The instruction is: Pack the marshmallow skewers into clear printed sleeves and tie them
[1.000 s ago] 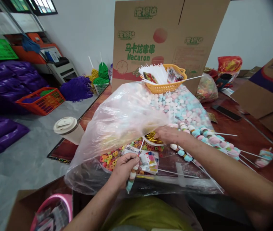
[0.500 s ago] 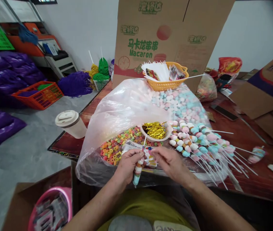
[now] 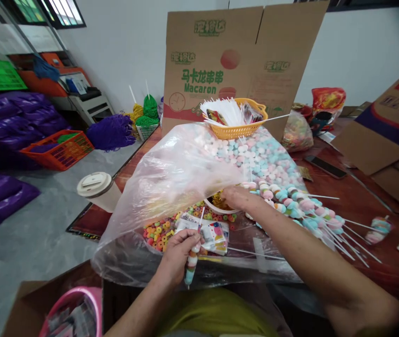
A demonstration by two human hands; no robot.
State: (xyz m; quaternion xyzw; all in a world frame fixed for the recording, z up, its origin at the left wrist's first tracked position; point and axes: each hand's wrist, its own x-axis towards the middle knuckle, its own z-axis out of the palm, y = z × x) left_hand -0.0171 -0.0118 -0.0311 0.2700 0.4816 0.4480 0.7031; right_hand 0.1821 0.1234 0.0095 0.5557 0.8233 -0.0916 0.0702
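Observation:
My left hand (image 3: 180,250) is closed around a marshmallow skewer (image 3: 191,267) in a clear wrapper, its white stick pointing up and its pale blue end hanging down. With my right hand (image 3: 236,197) I reach into a white bowl (image 3: 222,210) of gold twist ties (image 3: 217,200). Its fingertips are down among the ties, so their grip is hidden. Between the hands lies a stack of printed clear bags (image 3: 215,236). Colourful cereal rings (image 3: 159,234) are spread left of the bowl. Partly under my right forearm is a pile of marshmallow skewers (image 3: 305,206).
A large clear plastic bag (image 3: 171,154) of loose marshmallows covers the table's middle. On it stands a yellow basket (image 3: 236,132) of white sticks. A lidded paper cup (image 3: 99,192) is at the left edge, a phone (image 3: 326,166) at right. A cardboard box (image 3: 241,61) stands behind.
My right hand has left the wrapped skewer's side and gone forward into the bowl of ties. My left hand still holds the skewer. The view has tilted up slightly.

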